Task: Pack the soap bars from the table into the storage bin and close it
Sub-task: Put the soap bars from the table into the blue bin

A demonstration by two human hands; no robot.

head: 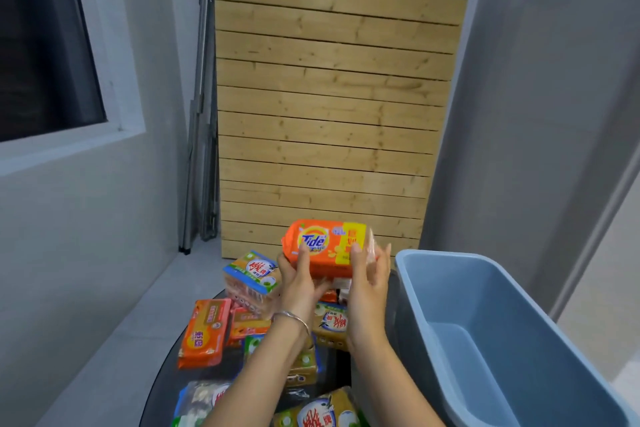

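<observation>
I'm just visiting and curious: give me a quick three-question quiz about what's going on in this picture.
1. True or false: the blue bin already holds soap packs.
2. How many hands hold the orange Tide pack?
3. The bin stands on which side of the table? A) left B) right

Key
1. False: the part of its inside that shows is bare.
2. Two: the left hand and the right hand.
3. B
</observation>
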